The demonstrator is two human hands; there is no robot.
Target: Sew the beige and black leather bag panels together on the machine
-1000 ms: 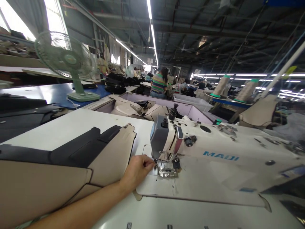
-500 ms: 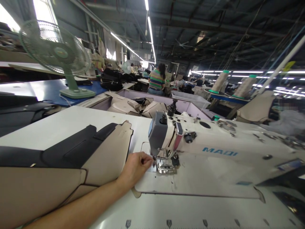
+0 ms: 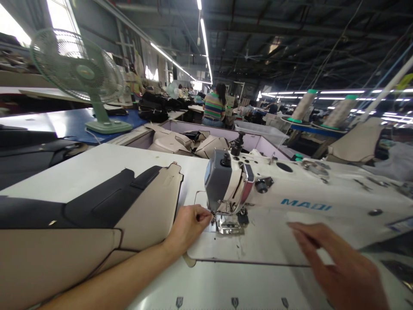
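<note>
Two hands: left (image 3: 188, 226) pinched beside sewing machine (image 3: 290, 185), right (image 3: 343, 265) hovering.

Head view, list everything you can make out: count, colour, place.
Sewing machine: one, white and grey, right of centre
Worktable: one, white, beneath machine
Panel piece: one, beige and black, worktable's left
Blue table: one, blue, left
Fan: one, green, on blue table
Bin: one, lilac, beyond machine
Bin pieces: several, beige, inside it
Crate: one, whitish, past bin
Thread cones: two, greyish, upper right
Dark piles: several, black, left
Striped-shirt person: one, multicoloured, background
Ceiling lights: several, white, overhead
Left hand: one, bare, beside machine's head
Right hand: one, bare, lower right
</note>
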